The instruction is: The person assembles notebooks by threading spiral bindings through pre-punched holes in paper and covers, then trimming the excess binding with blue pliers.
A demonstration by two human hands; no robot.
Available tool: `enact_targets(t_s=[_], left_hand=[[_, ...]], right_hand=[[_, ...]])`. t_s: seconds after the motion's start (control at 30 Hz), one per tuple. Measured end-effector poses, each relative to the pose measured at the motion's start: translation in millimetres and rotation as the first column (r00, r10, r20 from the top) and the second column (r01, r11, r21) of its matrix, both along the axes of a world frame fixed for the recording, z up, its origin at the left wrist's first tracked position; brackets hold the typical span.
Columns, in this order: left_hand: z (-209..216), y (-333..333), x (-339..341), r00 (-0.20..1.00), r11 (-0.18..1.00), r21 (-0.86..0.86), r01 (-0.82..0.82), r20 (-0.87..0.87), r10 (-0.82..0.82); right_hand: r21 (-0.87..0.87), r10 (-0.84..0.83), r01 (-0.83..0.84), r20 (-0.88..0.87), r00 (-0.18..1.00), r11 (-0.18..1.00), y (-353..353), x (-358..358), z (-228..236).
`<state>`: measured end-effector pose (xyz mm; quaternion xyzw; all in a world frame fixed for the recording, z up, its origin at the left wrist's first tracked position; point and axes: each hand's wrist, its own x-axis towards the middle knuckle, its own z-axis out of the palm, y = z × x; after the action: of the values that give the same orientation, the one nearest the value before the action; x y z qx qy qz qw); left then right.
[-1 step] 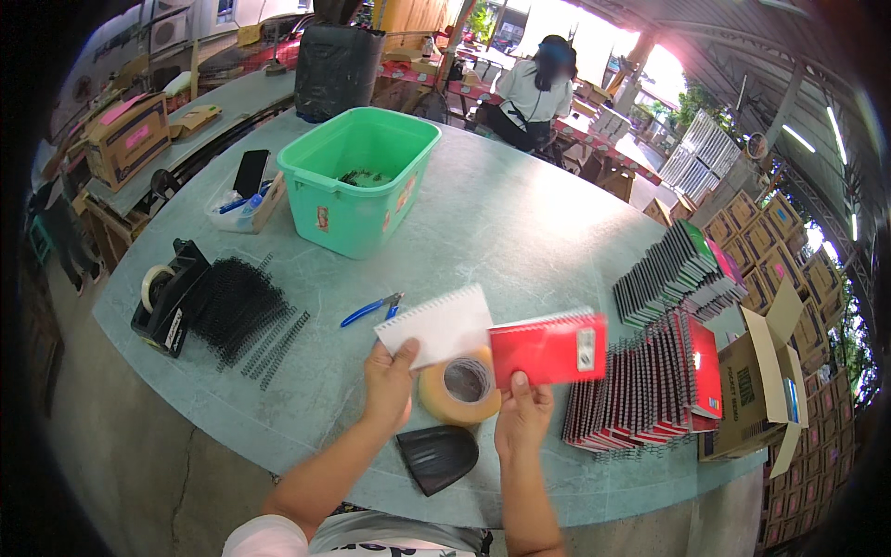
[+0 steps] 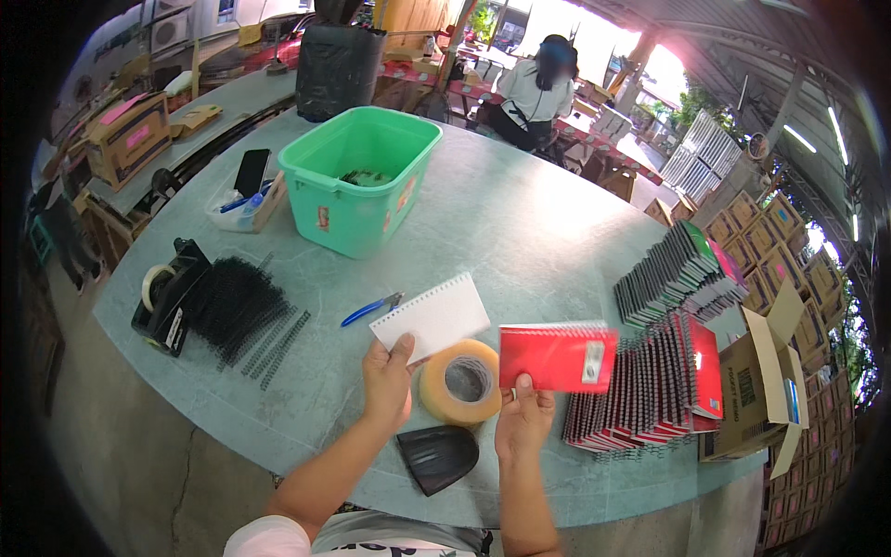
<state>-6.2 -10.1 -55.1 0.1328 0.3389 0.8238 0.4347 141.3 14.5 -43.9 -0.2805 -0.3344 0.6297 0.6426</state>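
My left hand (image 2: 387,382) grips a small white paper pad (image 2: 434,317) by its lower edge, with a row of punched holes along its top. Between the thumb and fingers of my right hand (image 2: 524,416) is a red notebook (image 2: 548,358), also held from below. A gap separates the pad from the notebook. Beneath them lies a wide roll of tan packing tape (image 2: 432,394), and nearer to me a black ridged, scoop-shaped piece (image 2: 438,460). Blue-handled cutting pliers (image 2: 369,310) rest just beyond the pad.
Black spiral coils (image 2: 237,306) lie piled left, beside a tape dispenser (image 2: 176,302). A green bin (image 2: 357,200) stands farther back. At right are red spiral notebooks (image 2: 631,385), more dark-edged notebooks (image 2: 670,269) and an open carton (image 2: 754,390). A person (image 2: 538,93) sits beyond the table.
The red notebook has shifted a little right and tilted, drawing away from the white pad. The pad has moved slightly left, and the gap between them is wider.
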Motion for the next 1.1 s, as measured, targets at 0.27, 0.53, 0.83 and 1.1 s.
enact_targets(t_s=[0.27, 0.53, 0.83, 1.1], left_hand=[[3.6, -1.5, 19.3, 0.830, 0.928, -0.036, 0.370, -0.436, -0.348], [-25.1, -1.2, -8.4, 0.540, 0.800, -0.375, 0.468, -0.595, -0.595], [-2.2, 12.2, -14.5, 0.425, 0.813, -0.367, 0.453, -0.712, -0.559], [-13.6, 13.3, -11.1, 0.456, 0.800, -0.394, 0.453, -0.668, -0.588]], right_hand=[[0.011, 0.179, -0.193, 0.332, 0.926, 0.981, -16.9, -6.2, -20.8], [0.029, 0.219, -0.279, 0.547, 0.808, 0.960, 36.1, 59.4, -26.2], [0.017, 0.281, -0.351, 0.563, 0.777, 0.936, 21.6, 38.6, -24.9], [-0.026, 0.303, -0.359, 0.595, 0.744, 0.933, 29.0, 37.6, -43.3]])
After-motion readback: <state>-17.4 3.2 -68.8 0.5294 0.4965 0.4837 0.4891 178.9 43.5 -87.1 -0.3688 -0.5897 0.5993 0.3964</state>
